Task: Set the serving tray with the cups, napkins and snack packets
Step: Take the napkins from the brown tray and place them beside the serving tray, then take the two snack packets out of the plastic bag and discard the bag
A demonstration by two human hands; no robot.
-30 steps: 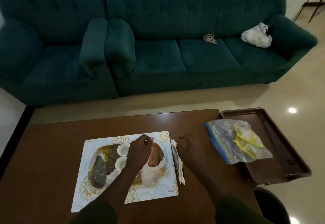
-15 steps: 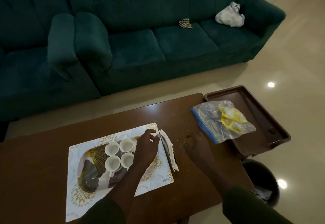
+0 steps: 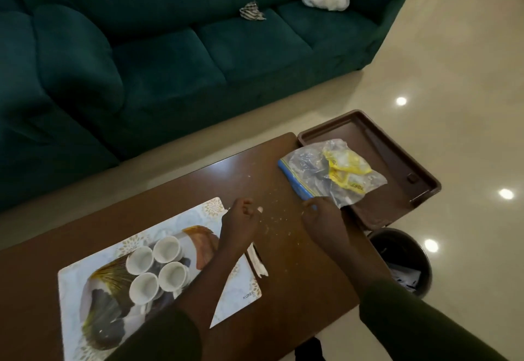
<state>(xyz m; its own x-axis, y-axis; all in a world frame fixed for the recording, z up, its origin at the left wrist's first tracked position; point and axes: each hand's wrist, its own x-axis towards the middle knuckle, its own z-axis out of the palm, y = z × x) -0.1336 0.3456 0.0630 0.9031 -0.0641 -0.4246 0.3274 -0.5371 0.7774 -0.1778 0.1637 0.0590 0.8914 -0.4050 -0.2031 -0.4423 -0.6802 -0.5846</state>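
Taking the patterned tray as the landmark: four white cups already stand on it, clustered near its middle, so the cup step looks done. The napkins lie in a thin stack on the worktop just off the tray's right edge, not yet on it. The snack packets, yellow and inside a clear zip bag, sit well to the right of the tray, the bag half on the worktop's end and half over a brown tray that juts past that end. So napkins and packets seem still to be placed.

The left hand hovers over the tray's far right corner, fingers loosely curled, its grip holding nothing I can make out. The right hand reaches to the bag's near corner; whether its grip has closed on the plastic I cannot tell.

Between the tray and the bag the worktop is bare apart from scattered crumbs, giving an open path. The right part of the tray, beside the cups, has free room. Right of the tray the worktop ends, with a dark bin on the floor below, so a dragged bag could spill there.
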